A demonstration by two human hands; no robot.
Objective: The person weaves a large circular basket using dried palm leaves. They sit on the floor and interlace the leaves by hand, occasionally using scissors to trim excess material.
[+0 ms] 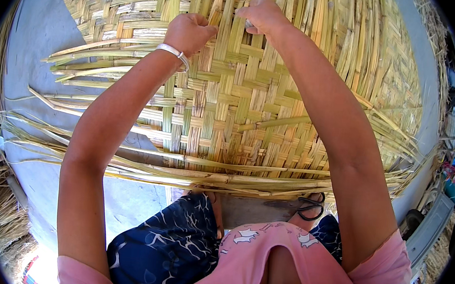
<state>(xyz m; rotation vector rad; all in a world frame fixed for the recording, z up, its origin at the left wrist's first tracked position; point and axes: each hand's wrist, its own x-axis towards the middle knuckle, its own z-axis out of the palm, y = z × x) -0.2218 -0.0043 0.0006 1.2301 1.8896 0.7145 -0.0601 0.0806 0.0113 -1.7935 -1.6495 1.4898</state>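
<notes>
- So, loose stalks (pixel 224 180) run left-right along the near edge of the woven mat (pixel 237 97)
- Left hand (pixel 186 34) is nearer: fingers bunched just left of a strip (pixel 225 27) running near-far, can't tell what's pinched
- Right hand (pixel 265 16) sits farther, fingers curled just right of that strip, grip hidden

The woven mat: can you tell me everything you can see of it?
The woven mat is broad, yellow-green with brown patches, made of flat strips that look like split cane or reed, crossing over and under. It lies spread on a grey surface, running out of view above. Loose strip ends jut out at its left; long strips run along its near edge. The left hand and right hand are curled at its upper part; whether they grip strips is unclear.
</notes>
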